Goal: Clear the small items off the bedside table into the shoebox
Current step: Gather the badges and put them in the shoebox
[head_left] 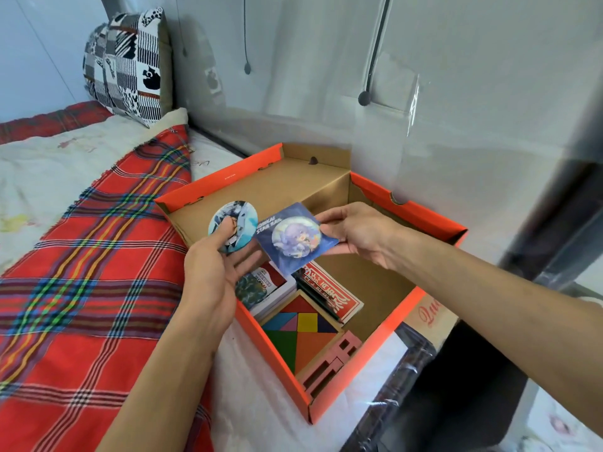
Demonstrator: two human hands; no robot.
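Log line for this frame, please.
left hand: holds round badge | right hand: pinches blue card | items over open shoebox | in box: tangram, red pack

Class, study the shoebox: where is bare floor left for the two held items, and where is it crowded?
Bare cardboard floor lies between the red card box and the right side of the shoebox. The near left part is crowded: tangram, card stack, pink block.

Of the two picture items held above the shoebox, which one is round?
The round badge in the left hand, thumb on its face. The right hand pinches a square blue card that only has a circular picture.
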